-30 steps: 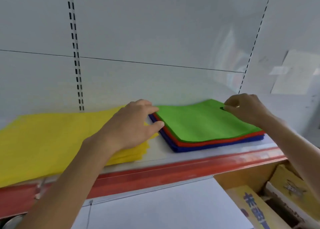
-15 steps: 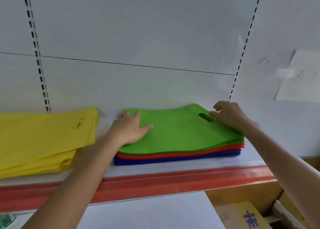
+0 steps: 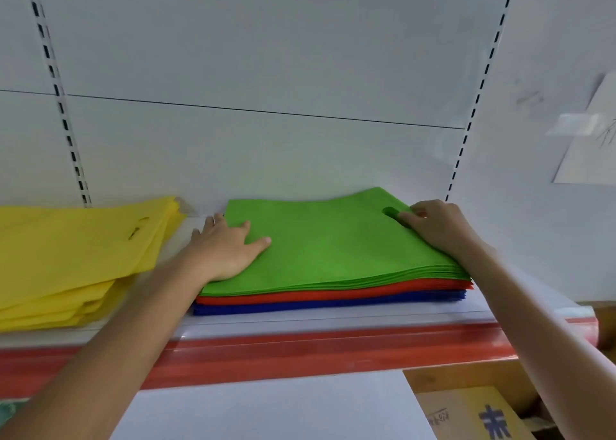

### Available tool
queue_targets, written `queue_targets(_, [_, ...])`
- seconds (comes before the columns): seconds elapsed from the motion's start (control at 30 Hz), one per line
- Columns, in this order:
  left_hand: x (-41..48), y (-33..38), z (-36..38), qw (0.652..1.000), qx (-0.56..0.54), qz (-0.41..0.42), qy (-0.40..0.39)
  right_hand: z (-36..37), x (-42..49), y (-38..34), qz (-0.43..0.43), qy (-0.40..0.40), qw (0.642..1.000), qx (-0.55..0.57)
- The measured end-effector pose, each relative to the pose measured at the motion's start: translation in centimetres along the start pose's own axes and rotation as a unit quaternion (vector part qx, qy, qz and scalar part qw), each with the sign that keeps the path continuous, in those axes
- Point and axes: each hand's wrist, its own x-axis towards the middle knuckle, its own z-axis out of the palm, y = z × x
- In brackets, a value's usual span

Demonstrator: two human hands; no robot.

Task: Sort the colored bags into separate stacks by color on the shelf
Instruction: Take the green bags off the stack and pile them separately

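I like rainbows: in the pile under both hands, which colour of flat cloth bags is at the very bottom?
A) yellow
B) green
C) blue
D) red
C: the flat blue fabric bags lie lowest, under the red fabric bags and green fabric bags.

White shelf (image 3: pixel 333 319), red front edge, yellow bag stack (image 3: pixel 76 256) at left, green-red-blue bag pile (image 3: pixel 333 259) beside it

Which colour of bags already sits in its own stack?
The yellow bags, alone at the left of the shelf; the green bags, red bags and blue bags lie layered in one pile.
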Motion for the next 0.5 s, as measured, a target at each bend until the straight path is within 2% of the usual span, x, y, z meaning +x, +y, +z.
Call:
queue_targets(0.3, [-0.16,0.17,0.01,0.999,0.036,0.022,0.021,0.0,-0.35,0.17,0.005,0.015,1.0,0.004])
queue_targets(0.5, [-0.77,0.41,-0.6,0.99,-0.042,0.057,0.119,-0.39,-0.75,-0.33,-0.057,0.06,0.994,-0.065])
